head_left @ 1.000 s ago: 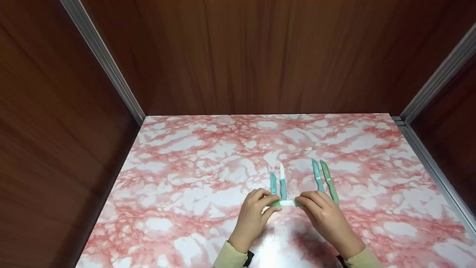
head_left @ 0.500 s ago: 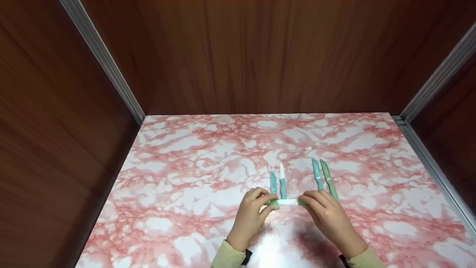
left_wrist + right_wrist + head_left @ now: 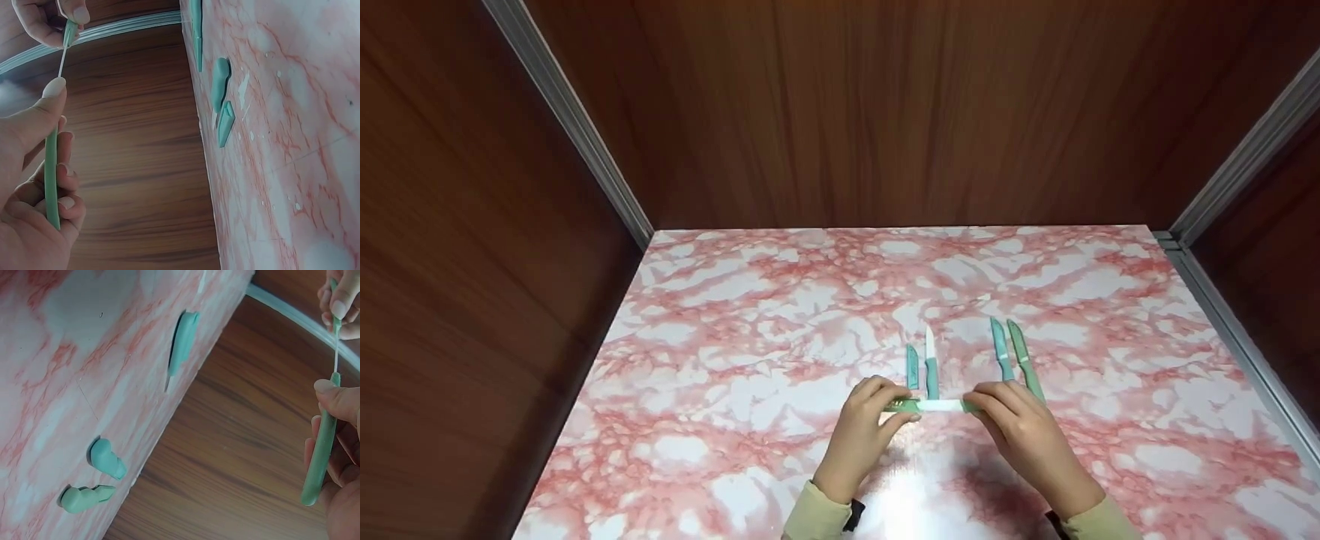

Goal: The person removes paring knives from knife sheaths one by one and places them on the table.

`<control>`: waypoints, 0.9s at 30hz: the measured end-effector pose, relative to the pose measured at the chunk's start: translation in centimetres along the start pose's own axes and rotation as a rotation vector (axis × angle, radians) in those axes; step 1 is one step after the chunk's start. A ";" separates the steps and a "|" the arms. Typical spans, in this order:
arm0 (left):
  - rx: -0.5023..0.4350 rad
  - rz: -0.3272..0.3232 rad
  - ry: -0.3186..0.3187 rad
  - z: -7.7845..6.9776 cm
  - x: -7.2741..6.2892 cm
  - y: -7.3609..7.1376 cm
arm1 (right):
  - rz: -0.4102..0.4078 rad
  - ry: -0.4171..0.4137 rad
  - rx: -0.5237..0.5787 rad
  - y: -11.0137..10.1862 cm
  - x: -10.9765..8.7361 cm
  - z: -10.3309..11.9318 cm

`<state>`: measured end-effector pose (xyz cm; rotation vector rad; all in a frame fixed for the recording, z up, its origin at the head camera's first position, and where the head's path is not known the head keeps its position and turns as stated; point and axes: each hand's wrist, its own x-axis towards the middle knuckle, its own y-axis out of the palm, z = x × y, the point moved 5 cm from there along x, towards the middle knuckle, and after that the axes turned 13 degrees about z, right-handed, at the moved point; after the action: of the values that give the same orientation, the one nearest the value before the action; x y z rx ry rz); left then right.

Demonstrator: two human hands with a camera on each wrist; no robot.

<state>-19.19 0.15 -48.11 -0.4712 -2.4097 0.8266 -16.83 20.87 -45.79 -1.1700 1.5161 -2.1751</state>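
My left hand pinches a green knife sheath between thumb and fingers. Opposite it, my right hand grips the green handle of a paring knife. Its white blade spans the gap between the hands, lying crosswise, with its end at the sheath's mouth. In the left wrist view the sheath runs along the curled left fingers. Just beyond the hands lie a bare teal knife and a teal sheath, side by side.
Right of these, a sheathed teal knife and a sheathed green knife lie near the right hand, the green handle partly behind it. The red-and-white marbled table is bounded by brown wood-grain panels and metal rails.
My hands have drawn slightly apart, the left hand moving a little left, and more of the white blade shows between them. More of the green sheath is visible at the left fingers.
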 end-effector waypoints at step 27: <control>0.002 -0.022 0.005 0.5 -0.2 -0.4 | -0.011 0.028 0.037 -0.2 -0.8 -1.0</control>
<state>-19.36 -0.48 -48.29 -0.4452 -2.4050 0.8171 -17.02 22.07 -46.15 -1.1437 1.4773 -2.2260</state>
